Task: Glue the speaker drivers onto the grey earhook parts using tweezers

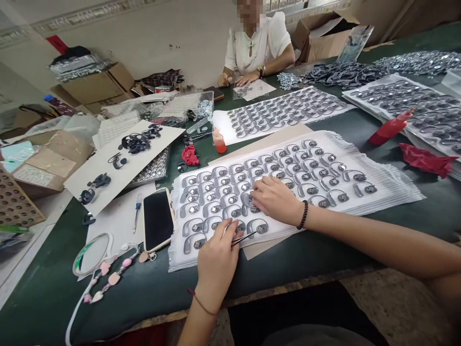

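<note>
My left hand point(218, 254) is closed around a pair of tweezers point(243, 238). Their tips reach a grey ear-hook piece point(262, 228) with a shiny round centre, at the front edge of a white foam sheet point(216, 240). Rows of similar grey hooked pieces lie across this sheet, which tops a stack. Farther in, my right hand point(279, 198) rests over the rows with its fingers curled onto another grey ear-hook piece point(248, 202). The fingers partly hide that piece and several around it.
Left of the stack lie a phone point(157, 220), a beaded strap point(113, 278) and a card with dark pieces point(108, 192). Orange point(219, 142) and red point(391, 129) squeeze bottles flank the sheets. Another person point(257, 43) sits across the table beside a second sheet point(223, 120).
</note>
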### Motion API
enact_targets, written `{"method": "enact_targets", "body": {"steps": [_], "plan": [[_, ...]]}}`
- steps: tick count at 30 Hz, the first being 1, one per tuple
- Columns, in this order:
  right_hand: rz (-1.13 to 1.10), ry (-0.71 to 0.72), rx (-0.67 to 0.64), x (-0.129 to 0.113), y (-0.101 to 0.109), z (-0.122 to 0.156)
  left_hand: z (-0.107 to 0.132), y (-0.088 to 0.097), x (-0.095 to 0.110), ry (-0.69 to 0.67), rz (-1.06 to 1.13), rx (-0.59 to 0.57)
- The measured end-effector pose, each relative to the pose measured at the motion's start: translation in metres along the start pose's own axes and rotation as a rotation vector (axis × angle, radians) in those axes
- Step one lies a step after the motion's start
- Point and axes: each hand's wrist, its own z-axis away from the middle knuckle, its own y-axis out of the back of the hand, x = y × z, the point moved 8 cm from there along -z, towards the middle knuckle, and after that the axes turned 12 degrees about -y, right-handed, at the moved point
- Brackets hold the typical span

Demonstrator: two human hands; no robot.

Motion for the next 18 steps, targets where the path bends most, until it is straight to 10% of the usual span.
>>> {"method": "enact_targets", "body": {"steps": [10,18], "plan": [[-0.076,-0.048,0.068,0.003,-0.003,0.008,-0.004,-0.01,0.006,-0.044,0.058,-0.085],[-0.346,-0.045,0.247,0.025,0.046,0.034,0.009,-0.004,-0.015,0.001,-0.017,-0.121]]}}
